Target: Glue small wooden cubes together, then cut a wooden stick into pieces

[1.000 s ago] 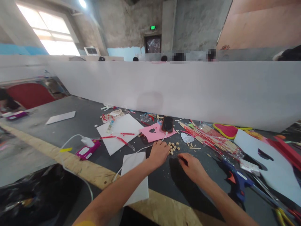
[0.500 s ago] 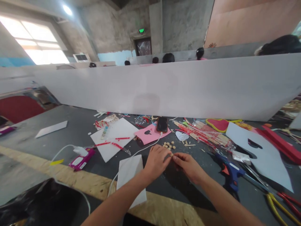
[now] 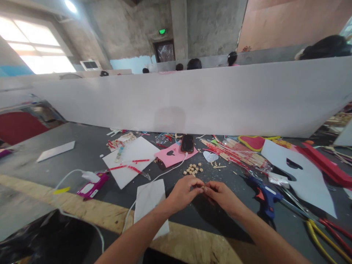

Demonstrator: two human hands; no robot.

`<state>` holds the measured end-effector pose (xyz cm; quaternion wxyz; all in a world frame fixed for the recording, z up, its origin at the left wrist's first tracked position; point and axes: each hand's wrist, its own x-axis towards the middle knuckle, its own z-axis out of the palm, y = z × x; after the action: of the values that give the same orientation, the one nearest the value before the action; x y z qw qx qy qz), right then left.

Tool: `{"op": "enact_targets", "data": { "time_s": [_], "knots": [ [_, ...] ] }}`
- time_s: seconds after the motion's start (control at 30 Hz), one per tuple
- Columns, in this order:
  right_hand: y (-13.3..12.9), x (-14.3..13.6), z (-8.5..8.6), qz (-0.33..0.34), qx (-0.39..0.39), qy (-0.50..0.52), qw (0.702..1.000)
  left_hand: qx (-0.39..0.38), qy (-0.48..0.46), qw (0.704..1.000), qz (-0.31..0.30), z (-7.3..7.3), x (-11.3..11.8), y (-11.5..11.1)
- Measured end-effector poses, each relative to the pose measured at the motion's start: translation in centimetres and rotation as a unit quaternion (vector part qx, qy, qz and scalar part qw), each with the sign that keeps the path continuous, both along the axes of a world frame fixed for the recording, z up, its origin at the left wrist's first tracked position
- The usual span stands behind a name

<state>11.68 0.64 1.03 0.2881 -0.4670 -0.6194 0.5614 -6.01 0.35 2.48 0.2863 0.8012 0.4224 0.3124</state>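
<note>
My left hand (image 3: pixel 187 190) and my right hand (image 3: pixel 220 195) meet fingertip to fingertip low over the dark table. Both pinch a tiny beige piece (image 3: pixel 202 187), mostly hidden by the fingers; its exact kind is too small to tell. Just beyond my left hand lies a small heap of knobbly tan balls (image 3: pixel 193 169). A white heart-shaped cutout with drawn lines (image 3: pixel 210 157) and some short wooden sticks (image 3: pixel 219 167) are behind my right hand. A white board piece (image 3: pixel 150 200) rests beside my left forearm.
A phone (image 3: pixel 187 143) lies on pink sheet (image 3: pixel 162 158), its white cable trailing left. To the right are a blue glue gun (image 3: pixel 268 200), yellow-handled pliers (image 3: pixel 316 234), and bundled sticks (image 3: pixel 236 152). A purple power strip (image 3: pixel 93 186) sits left. A white partition (image 3: pixel 176 99) stands behind.
My fingertips have shifted slightly down and toward me, still pinched together, uncovering more of the tan heap. The whole view has tilted a little.
</note>
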Motion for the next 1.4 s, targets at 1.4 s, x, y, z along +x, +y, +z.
{"op": "enact_targets", "data": {
  "time_s": [1.4],
  "knots": [
    [-0.5, 1.6, 1.1, -0.059, 0.001, 0.013, 0.998, 0.127, 0.128, 0.976, 0.12, -0.8, 0.9, 0.4]
  ]
}}
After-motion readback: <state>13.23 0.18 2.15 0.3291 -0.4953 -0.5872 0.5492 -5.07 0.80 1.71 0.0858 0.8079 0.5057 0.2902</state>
